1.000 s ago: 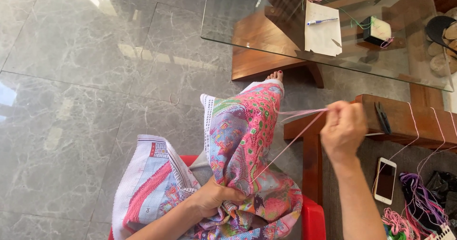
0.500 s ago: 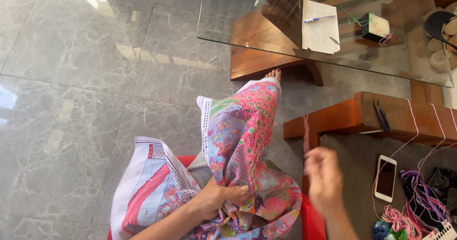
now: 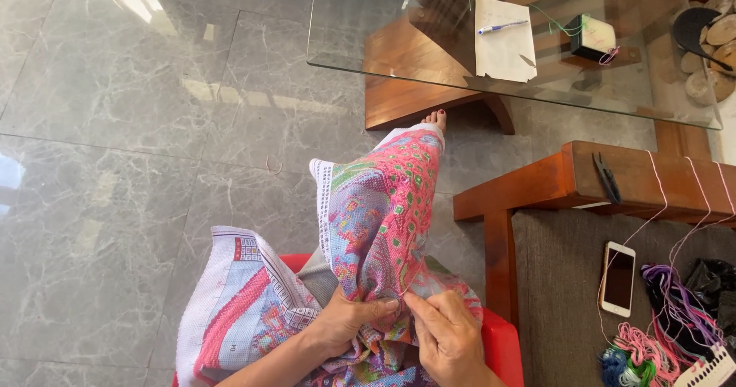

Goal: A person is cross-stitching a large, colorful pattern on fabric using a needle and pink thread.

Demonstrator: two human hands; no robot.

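grey marble floor below; left hand (image 3: 349, 322) is gripping embroidered cloth (image 3: 383, 226), right hand (image 3: 445, 333) is pinching needle just beside it, cloth running away toward foot.

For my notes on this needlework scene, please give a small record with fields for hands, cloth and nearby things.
left hand: grips a fold of the embroidered cloth
right hand: fingertips pinch at the cloth beside the left hand
cloth: multicoloured, draped over the lap
phone: on the dark seat, right
thread skeins: beside the phone
glass table: ahead, holding paper and pen
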